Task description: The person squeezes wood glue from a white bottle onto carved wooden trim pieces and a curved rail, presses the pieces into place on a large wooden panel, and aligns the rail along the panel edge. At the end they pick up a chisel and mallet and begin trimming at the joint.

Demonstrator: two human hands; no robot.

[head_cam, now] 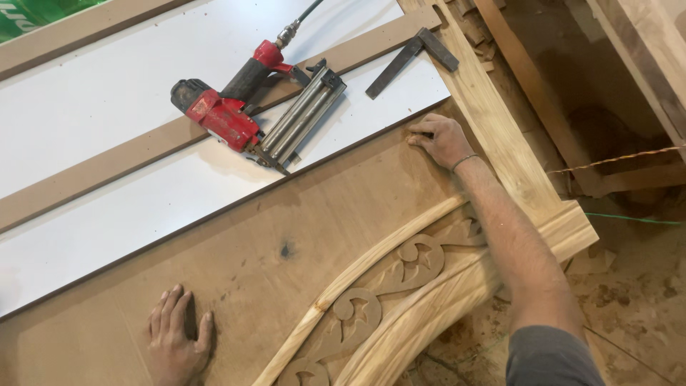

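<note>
I see my left hand (177, 334) lying flat and open on the brown plywood sheet (300, 214) at the near left, fingers spread, palm down, holding nothing. My right hand (441, 140) reaches out to the far right corner of the same sheet, where the sheet meets the pale wooden frame post (500, 136). Its fingers are curled down with the tips pressing on the plywood edge; it grips nothing that I can make out.

The plywood sheet runs across the middle of the scene from near left to far right. Lying on its near right part is a curved wooden arch (371, 271) with a carved leaf-scroll panel (386, 286) set between its two bent rails. My right forearm crosses above the right end of that arch.

Beyond the plywood, to the far left, lies a white board (107, 93) with a brown strip (93, 168) running across it. On the strip and board rests a red nail gun (236, 107) with a silver magazine, its air hose (304, 16) leading off the far edge. Just to its right, a dark metal square (411, 61) lies on the board, well apart from my right hand. The floor (636, 300) on the right is covered with sawdust.
</note>
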